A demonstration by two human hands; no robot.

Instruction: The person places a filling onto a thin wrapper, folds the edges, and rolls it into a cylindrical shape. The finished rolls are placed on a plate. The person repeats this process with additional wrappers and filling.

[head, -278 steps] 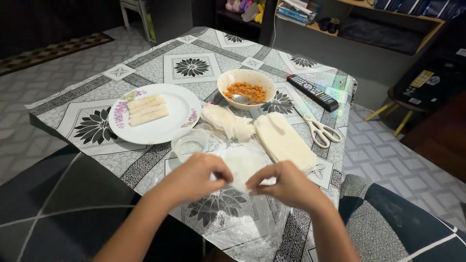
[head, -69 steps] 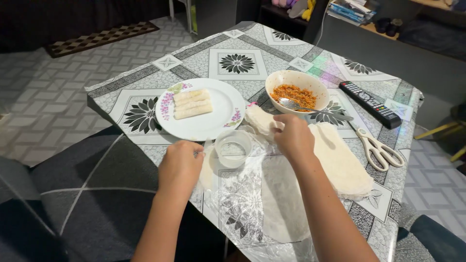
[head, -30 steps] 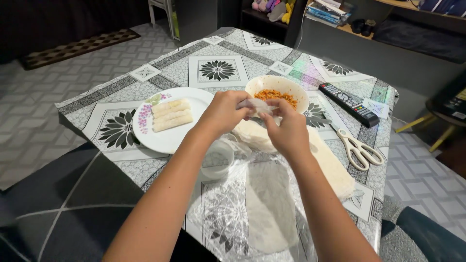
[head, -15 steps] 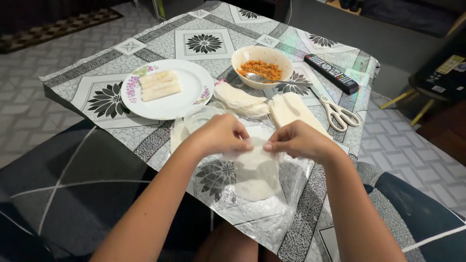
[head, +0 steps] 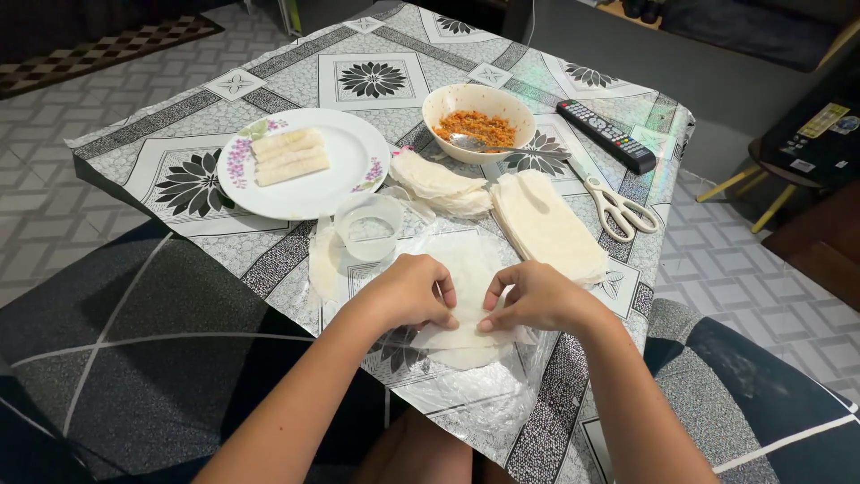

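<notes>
Surface: a table [head: 358,49] is covered with a grey patterned cloth with black flowers; a clear plastic sheet [head: 475,403] is laid at its near edge and hangs over it.
Room: a tiled grey floor [head: 54,170] is seen at the left, a dark mat [head: 98,45] at the far left, and a dark low shelf [head: 806,134] at the right. A dark cushion [head: 134,358] with white lines is seen below.
Plate [head: 305,163]: white, with a flower rim; three pale rolls [head: 288,155] are laid on it side by side.
Cup [head: 368,226]: small and clear, placed just beside the plate.
Left hand [head: 410,291]: its fingertips are pressed on the wrapper, which is pinched at its near part.
Wrapper [head: 466,269]: thin and white, laid flat on the plastic sheet, between the two hands and under them.
Right hand [head: 530,296]: the same wrapper is pinched by it, close to the left hand.
Bowl [head: 479,110]: orange filling and a spoon [head: 488,143] are kept in it.
Wrapper stacks: a round pile [head: 441,184] and a long pile [head: 546,224] are placed behind the hands.
Scissors [head: 614,204]: laid right of the long pile.
Remote [head: 607,136]: black, near the far right edge.
In the way: the near part of the wrapper is hidden by the hands.
</notes>
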